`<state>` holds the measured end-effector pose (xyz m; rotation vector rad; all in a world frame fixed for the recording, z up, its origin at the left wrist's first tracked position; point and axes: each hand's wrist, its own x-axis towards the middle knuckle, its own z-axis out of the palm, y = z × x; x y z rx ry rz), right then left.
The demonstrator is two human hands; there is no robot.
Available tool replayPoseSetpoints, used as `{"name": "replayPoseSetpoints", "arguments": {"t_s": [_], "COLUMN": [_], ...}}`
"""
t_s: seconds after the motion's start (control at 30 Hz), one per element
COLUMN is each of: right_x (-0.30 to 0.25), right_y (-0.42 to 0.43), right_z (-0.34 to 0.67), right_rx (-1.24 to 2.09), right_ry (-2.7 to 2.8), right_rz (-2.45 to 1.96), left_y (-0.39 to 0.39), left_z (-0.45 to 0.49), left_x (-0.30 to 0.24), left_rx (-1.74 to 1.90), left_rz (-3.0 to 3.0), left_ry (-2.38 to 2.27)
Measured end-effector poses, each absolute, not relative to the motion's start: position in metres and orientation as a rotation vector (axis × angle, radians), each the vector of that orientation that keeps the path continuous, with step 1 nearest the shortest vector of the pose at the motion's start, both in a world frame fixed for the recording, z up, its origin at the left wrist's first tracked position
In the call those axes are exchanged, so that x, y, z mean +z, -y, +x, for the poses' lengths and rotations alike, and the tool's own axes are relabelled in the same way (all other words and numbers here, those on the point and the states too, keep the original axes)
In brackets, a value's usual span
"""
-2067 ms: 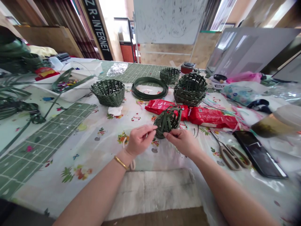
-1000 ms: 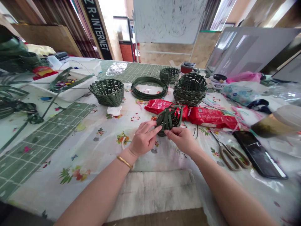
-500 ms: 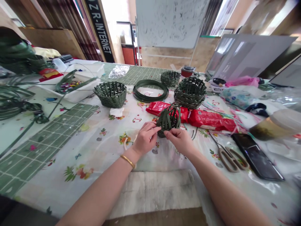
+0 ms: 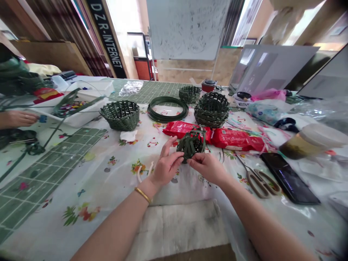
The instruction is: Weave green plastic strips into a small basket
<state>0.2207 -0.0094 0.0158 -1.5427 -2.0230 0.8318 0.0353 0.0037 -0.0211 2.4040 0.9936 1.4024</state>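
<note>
Small green basket [image 4: 191,145] is sitting mid-desk [image 4: 114,195], partly masked by fingers

At the far left, another person's hand [image 4: 23,118] is coming in from the edge, its arm cut off by the frame, beside a blurred tangle of dark strips [image 4: 19,139]. A white tray [image 4: 87,112] is holding small colourful things that are too small to make out, with green strips crossing over them. Next, a wider green basket [image 4: 121,115] is standing behind a scrap of white paper [image 4: 128,136].

The left hand [image 4: 166,166] is reaching the small basket's lower left side. One of its fingers is pointing up, apart from the rest; whether the others are gripping, I cannot tell. Beyond, a coil of green strip [image 4: 168,118] is lying flat. The small basket is resting between both hands, just in front of the red packets [image 4: 236,140], with loose strips bending over its top; fingers are covering part of its base. Farther back, a low basket [image 4: 189,95] is showing behind a rounder one [image 4: 212,110], which is partly hiding it.

The right hand [image 4: 208,167] is pinching the small basket's lower edge, thumb and forefinger together, the exact strip hidden. Rightward, scissors [image 4: 261,183] are lying beside a dark phone [image 4: 290,177]. A cloudy tub [image 4: 312,141] is holding something dark that is hard to identify.
</note>
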Motion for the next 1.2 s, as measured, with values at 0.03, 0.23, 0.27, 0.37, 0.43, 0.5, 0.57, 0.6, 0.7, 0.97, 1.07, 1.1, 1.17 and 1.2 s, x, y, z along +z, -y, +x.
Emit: {"name": "replayPoseSetpoints", "arguments": {"t_s": [0.03, 0.23, 0.27, 0.37, 0.43, 0.5, 0.57, 0.6, 0.7, 0.97, 1.07, 1.1, 1.17, 1.2], "right_x": [0.015, 0.005, 0.003, 0.002, 0.004, 0.007, 0.01, 0.012, 0.014, 0.008, 0.014, 0.018, 0.026, 0.03], "right_y": [0.011, 0.017, 0.016, 0.013, 0.011, 0.011, 0.013, 0.015, 0.017, 0.009, 0.007, 0.007, 0.01, 0.012], "right_z": [0.219, 0.209, 0.209, 0.213, 0.216, 0.217, 0.215, 0.214, 0.211, 0.222, 0.229, 0.231, 0.232, 0.231], "right_rx": [0.838, 1.077, 1.084, 1.017, 0.99, 0.985, 0.955, 0.929, 0.902, 0.97, 0.979, 0.924, 0.69, 0.526], "right_ry": [2.033, 1.983, 1.974, 1.97, 1.983, 2.02, 2.08, 2.107, 2.146, 2.148, 2.223, 2.257, 2.321, 2.342], "right_rz": [-1.53, -1.374, -1.365, -1.383, -1.399, -1.406, -1.407, -1.41, -1.409, -1.345, -1.298, -1.296, -1.306, -1.327], "left_y": [-0.003, 0.002, 0.002, 0.0, -0.003, -0.004, -0.004, -0.004, -0.002, -0.007, -0.009, -0.009, -0.009, -0.008], "left_z": [0.036, 0.033, 0.031, 0.027, 0.025, 0.025, 0.025, 0.026, 0.027, 0.021, 0.021, 0.022, 0.026, 0.028], "left_x": [-0.021, -0.019, -0.019, -0.02, -0.02, -0.018, -0.015, -0.013, -0.011, -0.01, -0.009, -0.009, -0.009, -0.009], "left_rx": [1.432, 1.635, 1.629, 1.507, 1.38, 1.301, 1.286, 1.3, 1.362, 1.169, 1.149, 1.135, 1.101, 1.098], "left_rz": [2.337, 2.162, 2.169, 2.252, 2.331, 2.398, 2.45, 2.468, 2.478, 2.535, 2.561, 2.573, 2.598, 2.604], "left_ry": [-0.996, -0.967, -0.934, -0.878, -0.91, -0.988, -1.07, -1.087, -1.041, -0.939, -1.038, -1.071, -1.116, -1.128]}}
